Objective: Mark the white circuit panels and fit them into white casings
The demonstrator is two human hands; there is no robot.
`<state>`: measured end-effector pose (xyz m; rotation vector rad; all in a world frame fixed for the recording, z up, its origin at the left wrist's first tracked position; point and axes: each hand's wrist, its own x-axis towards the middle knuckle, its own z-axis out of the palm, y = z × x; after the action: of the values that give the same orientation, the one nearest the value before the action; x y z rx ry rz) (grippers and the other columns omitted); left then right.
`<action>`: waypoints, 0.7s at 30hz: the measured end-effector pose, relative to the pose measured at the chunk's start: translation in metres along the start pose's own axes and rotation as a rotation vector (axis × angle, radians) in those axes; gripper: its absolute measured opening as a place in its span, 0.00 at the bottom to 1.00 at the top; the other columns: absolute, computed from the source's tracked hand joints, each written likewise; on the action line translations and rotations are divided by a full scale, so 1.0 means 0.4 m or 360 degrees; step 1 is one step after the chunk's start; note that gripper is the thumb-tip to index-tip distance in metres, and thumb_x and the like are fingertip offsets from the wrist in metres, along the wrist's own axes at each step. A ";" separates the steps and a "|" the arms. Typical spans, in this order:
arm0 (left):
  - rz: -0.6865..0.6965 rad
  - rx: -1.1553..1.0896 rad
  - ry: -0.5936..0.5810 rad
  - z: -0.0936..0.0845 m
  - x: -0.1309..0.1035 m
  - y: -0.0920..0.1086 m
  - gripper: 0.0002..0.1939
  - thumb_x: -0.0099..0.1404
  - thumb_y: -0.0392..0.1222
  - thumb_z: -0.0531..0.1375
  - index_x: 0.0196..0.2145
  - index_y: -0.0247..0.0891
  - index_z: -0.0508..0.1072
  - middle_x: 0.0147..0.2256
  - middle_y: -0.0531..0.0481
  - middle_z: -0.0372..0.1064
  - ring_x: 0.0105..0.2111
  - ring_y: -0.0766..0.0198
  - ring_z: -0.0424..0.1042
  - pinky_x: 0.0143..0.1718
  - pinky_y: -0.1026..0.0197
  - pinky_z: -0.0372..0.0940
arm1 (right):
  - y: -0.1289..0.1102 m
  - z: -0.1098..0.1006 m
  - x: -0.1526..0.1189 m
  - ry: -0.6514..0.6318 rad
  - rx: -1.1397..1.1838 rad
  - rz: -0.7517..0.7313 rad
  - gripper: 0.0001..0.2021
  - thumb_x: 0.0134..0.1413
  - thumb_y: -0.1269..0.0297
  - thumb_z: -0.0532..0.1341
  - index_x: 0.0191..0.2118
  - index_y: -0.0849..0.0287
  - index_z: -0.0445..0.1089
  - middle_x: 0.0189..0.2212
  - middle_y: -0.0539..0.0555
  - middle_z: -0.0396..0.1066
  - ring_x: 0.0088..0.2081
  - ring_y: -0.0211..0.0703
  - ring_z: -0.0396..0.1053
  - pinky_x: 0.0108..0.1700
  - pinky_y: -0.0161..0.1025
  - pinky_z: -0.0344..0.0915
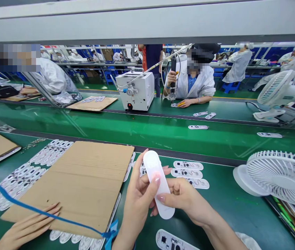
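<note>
Between both hands, a white elongated panel with rounded ends point(164, 190) is held tilted above the green bench. My left hand point(138, 198), with a blue strap at the wrist, is closed on its left edge, thumb pressing the face. A soft reddish glow shows on the panel near that thumb. Gripping the lower right edge, my right hand point(186, 199) has its thumb on the face and fingers behind. The panel's back is hidden. Several oval circuit-board panels point(188, 173) lie just behind my right hand, and another panel point(174, 241) lies in front of it.
A co-worker's hand point(30, 225) rests at a cardboard sheet point(85, 180) on the left, over rows of panels. A blue cord point(43, 210) crosses there. A white fan point(279, 180) stands right. Across the green belt point(157, 135), a person holds a power screwdriver point(173, 71).
</note>
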<state>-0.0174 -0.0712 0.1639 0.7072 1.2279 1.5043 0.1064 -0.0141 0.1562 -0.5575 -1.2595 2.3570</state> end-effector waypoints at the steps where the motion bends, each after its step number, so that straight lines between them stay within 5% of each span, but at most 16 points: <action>1: -0.0007 -0.0021 0.0035 0.004 -0.001 0.002 0.43 0.61 0.50 0.64 0.66 0.51 0.44 0.39 0.46 0.78 0.14 0.72 0.66 0.10 0.73 0.55 | 0.002 0.000 0.001 0.0004 0.0000 0.0005 0.19 0.45 0.51 0.71 0.34 0.66 0.78 0.27 0.55 0.75 0.29 0.38 0.73 0.34 0.34 0.70; 9: -0.0064 -0.0078 0.0060 -0.006 0.012 -0.009 0.47 0.58 0.52 0.65 0.66 0.54 0.43 0.37 0.49 0.78 0.12 0.72 0.62 0.08 0.71 0.51 | 0.008 0.009 0.008 0.0031 -0.0054 0.0017 0.22 0.44 0.49 0.71 0.36 0.66 0.78 0.26 0.54 0.74 0.29 0.42 0.73 0.37 0.40 0.69; 15: -0.0028 -0.0088 -0.0006 -0.017 -0.001 -0.011 0.44 0.60 0.51 0.64 0.67 0.47 0.45 0.34 0.48 0.78 0.15 0.69 0.65 0.13 0.68 0.59 | 0.033 -0.014 0.014 -0.0241 0.0031 0.0084 0.25 0.51 0.43 0.64 0.35 0.65 0.77 0.28 0.55 0.74 0.32 0.43 0.72 0.43 0.42 0.66; 18: 0.0093 0.0068 0.0032 -0.065 0.015 -0.013 0.41 0.63 0.51 0.61 0.67 0.42 0.47 0.32 0.48 0.76 0.24 0.62 0.72 0.24 0.63 0.68 | 0.047 -0.029 0.028 -0.0139 -0.0134 0.0115 0.23 0.51 0.44 0.65 0.33 0.64 0.76 0.28 0.54 0.73 0.31 0.41 0.71 0.40 0.39 0.65; 21: 0.0157 0.0700 0.0198 -0.182 0.070 -0.001 0.37 0.66 0.53 0.54 0.67 0.40 0.48 0.32 0.49 0.73 0.27 0.61 0.73 0.30 0.59 0.68 | 0.038 -0.048 0.036 0.0170 -0.0383 0.0040 0.22 0.51 0.44 0.65 0.37 0.62 0.77 0.33 0.56 0.76 0.37 0.47 0.73 0.44 0.42 0.65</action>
<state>-0.0905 -0.0695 0.1369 0.9840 1.6662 1.3845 0.1018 -0.0011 0.1311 -0.7671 -1.5035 2.1772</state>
